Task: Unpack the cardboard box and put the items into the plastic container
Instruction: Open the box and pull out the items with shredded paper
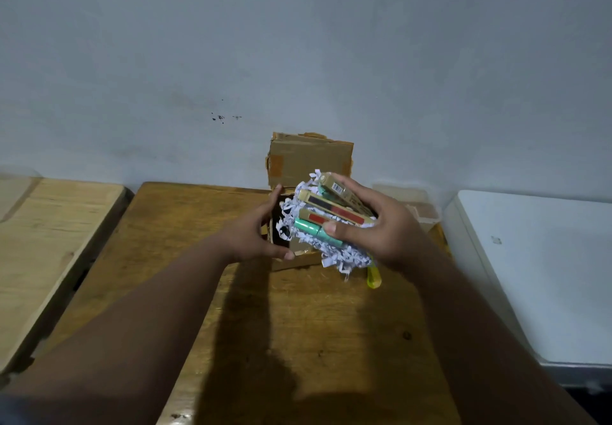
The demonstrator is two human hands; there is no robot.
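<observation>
An open cardboard box [309,159] stands on the wooden table [298,325] against the wall, its lid flap upright. My right hand [387,229] grips a bundle of items [334,209] lifted just above the box: flat tan packets with red and dark panels, a green tube and white shredded paper [344,255]. My left hand [261,229] is beside the box's left edge, fingers spread and loosely curved, thumb at the front rim. A clear plastic container [422,212] sits right of the box, mostly hidden by my right hand.
A yellow-green object [374,277] lies on the table below my right hand. A lighter wooden table [49,242] stands at the left across a gap. A white surface [536,259] lies to the right.
</observation>
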